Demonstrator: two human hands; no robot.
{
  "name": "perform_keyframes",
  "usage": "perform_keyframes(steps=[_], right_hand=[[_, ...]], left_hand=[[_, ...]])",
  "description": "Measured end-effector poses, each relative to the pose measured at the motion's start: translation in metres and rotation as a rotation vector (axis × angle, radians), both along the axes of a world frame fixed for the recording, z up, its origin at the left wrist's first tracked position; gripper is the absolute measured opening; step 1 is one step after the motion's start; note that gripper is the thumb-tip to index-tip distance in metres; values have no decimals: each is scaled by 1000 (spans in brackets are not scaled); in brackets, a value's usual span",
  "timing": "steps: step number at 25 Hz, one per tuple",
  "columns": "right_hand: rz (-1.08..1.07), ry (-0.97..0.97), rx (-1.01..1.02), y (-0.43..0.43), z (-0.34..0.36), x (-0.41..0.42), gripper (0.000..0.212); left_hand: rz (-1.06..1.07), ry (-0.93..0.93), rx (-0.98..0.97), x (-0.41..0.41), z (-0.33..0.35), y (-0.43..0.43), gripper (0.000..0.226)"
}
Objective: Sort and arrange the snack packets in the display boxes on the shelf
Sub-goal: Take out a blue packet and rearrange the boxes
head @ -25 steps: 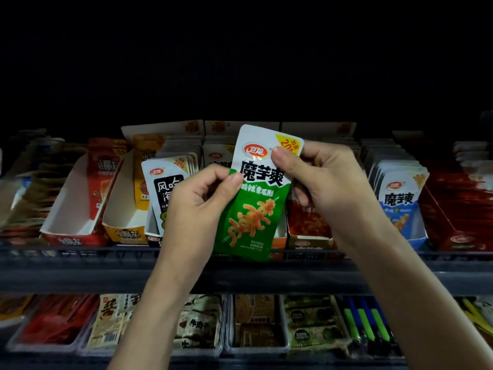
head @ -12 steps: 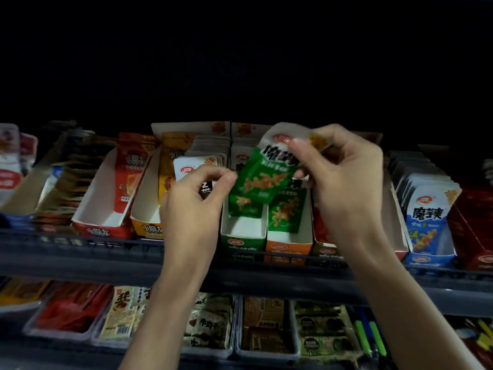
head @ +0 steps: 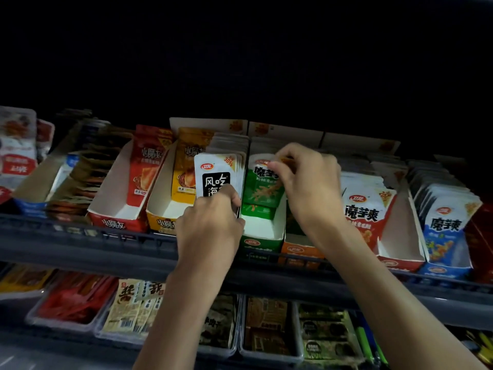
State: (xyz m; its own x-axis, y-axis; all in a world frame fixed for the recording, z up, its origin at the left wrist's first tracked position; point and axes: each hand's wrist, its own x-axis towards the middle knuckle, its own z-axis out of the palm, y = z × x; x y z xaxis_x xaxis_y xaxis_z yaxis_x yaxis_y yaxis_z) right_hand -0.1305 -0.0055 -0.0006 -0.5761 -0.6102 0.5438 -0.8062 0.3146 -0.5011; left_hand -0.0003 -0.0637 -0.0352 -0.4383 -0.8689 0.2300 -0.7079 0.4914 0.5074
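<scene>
While my right hand (head: 309, 188) pinches the top of the green-and-white foil snack packet (head: 262, 188), standing in the green cardboard display box (head: 258, 243), I judge insertion under way. My left hand (head: 210, 225), at 9 o'clock, curls against the white black-labelled packet (head: 214, 174), grip unclear. Next: release, square it.

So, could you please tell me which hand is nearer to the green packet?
Right. The right hand pinches the green packet at its top; the left hand is beside it to the left, holding the white packets.
</scene>
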Motion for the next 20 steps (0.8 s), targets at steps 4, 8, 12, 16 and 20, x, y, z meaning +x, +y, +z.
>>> perform_keyframes(steps=[4,8,12,16,20], right_hand=[[-5,106,127,-9,-10,-4,14],[-84,305,201,-10,-14,-4,21],[-139,404,285,-15,-16,2,62],[-146,539,364,-16,-23,6,61],[-135,616,523,-19,-26,3,54]], left_hand=[[-16,22,-31,1,-2,1,21],[-17,34,-46,1,-1,1,21],[-20,36,-44,0,-1,2,21],[-17,33,-53,-1,-1,1,21],[-15,35,-66,0,-2,2,22]])
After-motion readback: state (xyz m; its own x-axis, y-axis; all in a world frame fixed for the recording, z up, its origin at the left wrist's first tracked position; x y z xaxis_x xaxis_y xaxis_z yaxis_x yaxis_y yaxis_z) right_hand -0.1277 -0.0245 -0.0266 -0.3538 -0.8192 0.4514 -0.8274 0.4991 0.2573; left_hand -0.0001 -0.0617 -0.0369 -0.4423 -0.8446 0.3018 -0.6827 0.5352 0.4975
